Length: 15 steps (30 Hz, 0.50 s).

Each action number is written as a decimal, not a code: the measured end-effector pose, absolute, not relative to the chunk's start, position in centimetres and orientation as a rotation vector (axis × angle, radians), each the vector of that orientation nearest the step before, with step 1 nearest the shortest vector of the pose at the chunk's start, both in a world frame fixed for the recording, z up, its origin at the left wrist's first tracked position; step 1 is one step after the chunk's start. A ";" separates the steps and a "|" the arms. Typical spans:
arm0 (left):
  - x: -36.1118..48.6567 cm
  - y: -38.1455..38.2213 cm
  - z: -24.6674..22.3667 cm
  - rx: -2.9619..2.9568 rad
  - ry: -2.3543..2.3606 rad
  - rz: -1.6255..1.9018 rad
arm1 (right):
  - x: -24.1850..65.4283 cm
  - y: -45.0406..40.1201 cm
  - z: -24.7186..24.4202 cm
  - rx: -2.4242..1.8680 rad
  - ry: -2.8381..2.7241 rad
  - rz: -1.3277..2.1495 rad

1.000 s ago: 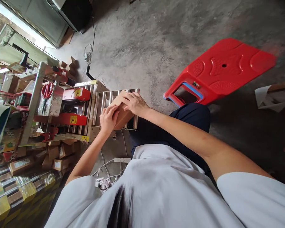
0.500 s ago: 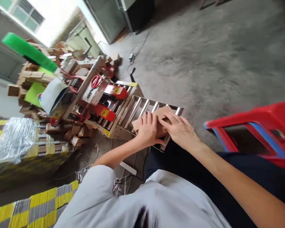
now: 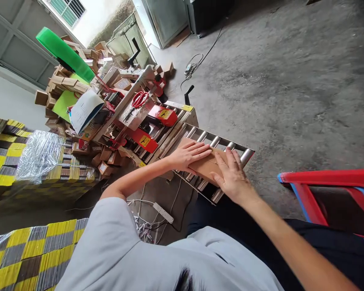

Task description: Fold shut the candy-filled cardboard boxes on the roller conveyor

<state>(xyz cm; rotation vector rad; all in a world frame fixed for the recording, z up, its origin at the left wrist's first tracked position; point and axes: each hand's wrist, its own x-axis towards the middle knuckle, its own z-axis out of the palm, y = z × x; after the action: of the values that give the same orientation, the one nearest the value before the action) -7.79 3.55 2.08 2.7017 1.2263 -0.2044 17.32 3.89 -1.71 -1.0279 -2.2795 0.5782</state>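
Note:
A brown cardboard box [image 3: 206, 166] lies on the metal roller conveyor [image 3: 215, 140] in front of me, its top flaps folded down. My left hand [image 3: 190, 157] rests flat across its far left end, fingers stretched out. On the near right end lies my right hand [image 3: 232, 176], palm down with the fingers apart. Both hands touch the top of the box, and neither wraps around it. Left of the box, the rollers lead to a carton-sealing machine with red guards [image 3: 147, 139].
Red-handled scissors [image 3: 140, 99] sit on the machine. A heap of cardboard boxes [image 3: 59, 83] lies behind it. Red and blue plastic stools [image 3: 330, 176] stand at the right. Yellow and grey bundled stacks [image 3: 33, 246] are at lower left. A power strip [image 3: 163, 212] and cables lie on the floor.
The flaps that stood partly raised are now pressed down. My left hand has flattened on the box, and my right hand has spread over its near end. The view has shifted.

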 end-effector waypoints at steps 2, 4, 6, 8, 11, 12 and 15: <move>-7.7 4.0 2.2 2.679 1.232 -0.232 | 15.4 2.2 -3.2 -1.177 -2.240 0.559; -6.1 3.3 2.0 2.630 1.327 -0.199 | 14.2 1.0 -3.7 -1.295 -2.160 0.547; -3.5 1.8 1.2 2.576 1.442 -0.101 | 13.8 0.8 -3.7 -1.330 -2.078 0.600; -0.6 0.1 0.2 2.539 1.545 0.022 | 14.4 1.5 -3.7 -1.271 -2.022 0.737; 2.1 -1.1 -1.2 2.502 1.716 0.162 | 17.1 3.0 -4.7 -1.098 -1.900 1.080; 2.2 -0.9 -1.5 2.496 1.763 0.188 | 18.2 3.3 -5.3 -1.073 -1.813 1.193; -0.8 0.7 -1.3 2.467 1.884 0.217 | 21.2 2.9 -7.5 -1.132 -1.531 1.398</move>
<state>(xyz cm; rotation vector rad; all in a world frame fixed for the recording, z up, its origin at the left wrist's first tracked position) -0.81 0.68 -1.31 2.4673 1.8839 0.2169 21.17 2.91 -7.47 -1.1323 -1.5312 1.3980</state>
